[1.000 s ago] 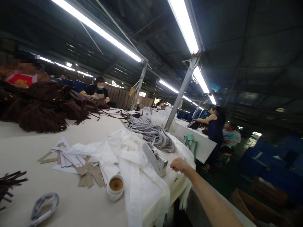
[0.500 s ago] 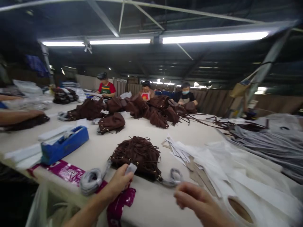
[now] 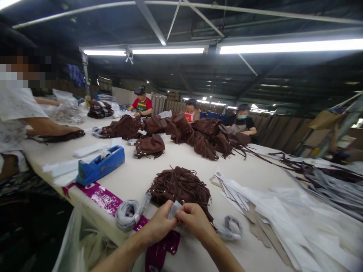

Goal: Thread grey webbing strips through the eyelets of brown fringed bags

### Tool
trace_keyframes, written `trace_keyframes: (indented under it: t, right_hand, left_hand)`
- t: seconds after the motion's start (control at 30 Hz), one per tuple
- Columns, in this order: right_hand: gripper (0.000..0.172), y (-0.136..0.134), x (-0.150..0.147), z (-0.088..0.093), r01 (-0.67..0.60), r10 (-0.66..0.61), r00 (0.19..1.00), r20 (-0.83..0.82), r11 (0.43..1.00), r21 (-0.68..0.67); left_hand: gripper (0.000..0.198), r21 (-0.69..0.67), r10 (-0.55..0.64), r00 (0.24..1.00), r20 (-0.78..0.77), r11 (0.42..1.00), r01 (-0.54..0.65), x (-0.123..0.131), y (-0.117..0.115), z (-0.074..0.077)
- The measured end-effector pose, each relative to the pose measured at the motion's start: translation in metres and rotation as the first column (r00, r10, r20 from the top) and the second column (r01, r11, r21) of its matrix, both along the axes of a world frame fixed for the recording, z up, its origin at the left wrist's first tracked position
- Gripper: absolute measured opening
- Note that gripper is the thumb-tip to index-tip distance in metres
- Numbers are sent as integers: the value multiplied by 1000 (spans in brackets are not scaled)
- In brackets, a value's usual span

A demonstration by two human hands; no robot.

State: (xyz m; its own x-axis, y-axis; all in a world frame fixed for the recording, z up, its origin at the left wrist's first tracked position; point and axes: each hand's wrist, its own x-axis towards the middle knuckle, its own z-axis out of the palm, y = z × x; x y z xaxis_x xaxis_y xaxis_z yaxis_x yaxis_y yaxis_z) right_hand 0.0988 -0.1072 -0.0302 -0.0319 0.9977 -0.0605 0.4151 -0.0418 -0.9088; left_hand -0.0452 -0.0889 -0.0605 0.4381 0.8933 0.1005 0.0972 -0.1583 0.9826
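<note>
Close in front of me on the pale table lies a dark brown fringed bag (image 3: 181, 185) with metal eyelets along its near edge. At that edge my left hand (image 3: 163, 223) pinches a small whitish, translucent strip (image 3: 174, 209). My right hand (image 3: 195, 219) meets it from the other side, its fingertips closed on the strip's right side. A coiled strap in grey wrapping (image 3: 126, 214) lies left of the bag, and a smaller wrapped loop (image 3: 233, 226) lies to its right.
A blue tape dispenser (image 3: 100, 166) stands left, near purple printed plastic (image 3: 104, 198). White sheets and card strips (image 3: 272, 215) spread out on the right. Brown bags (image 3: 181, 128) are heaped farther back. A co-worker (image 3: 17, 109) bends over the left side; several people sit opposite.
My right hand has moved left from beside the wrapped loop to the strip, meeting my left hand. The view has turned left, bringing the nearby co-worker's body into sight.
</note>
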Motion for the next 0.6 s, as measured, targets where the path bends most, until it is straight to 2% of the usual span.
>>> trace_keyframes:
  t: [0.13,0.27,0.37,0.47,0.6]
  right_hand:
    - [15,1,0,-3,56,-56,997,57,998,-3]
    - [17,-2,0,-2,94,-93,994,50,996,-8]
    - [20,-7,-1,1,92,-92,996,-19,995,-32]
    - [24,-14,-1,2,49,-62,989,-134,994,-97]
    - [20,-22,1,-2,19,-64,966,-249,983,-181]
  left_hand:
    - [18,16,-41,999,0,999,41,-4,-2,4]
    - [17,-150,-43,997,69,987,53,-4,-3,6]
    - [16,-256,13,993,119,967,18,0,-1,3]
    - [22,-262,0,995,104,965,28,4,2,2]
    - [24,-282,-36,994,100,957,63,2,-2,11]
